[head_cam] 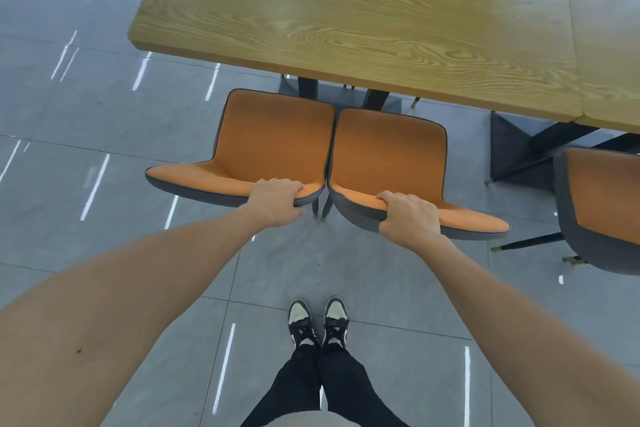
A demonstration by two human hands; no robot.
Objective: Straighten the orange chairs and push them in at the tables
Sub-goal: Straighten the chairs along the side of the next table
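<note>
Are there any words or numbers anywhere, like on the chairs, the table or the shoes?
None: no words, numbers or labels show on the two orange chairs, the wooden table, the shoes or the floor.
The white streaks on the floor are light reflections, not writing.

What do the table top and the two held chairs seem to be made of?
Table top: wood or wood-look laminate, with bold grain and a soft sheen. Left chair and right chair: matte orange upholstery, probably fabric, with grey outer shells and dark piping.
</note>
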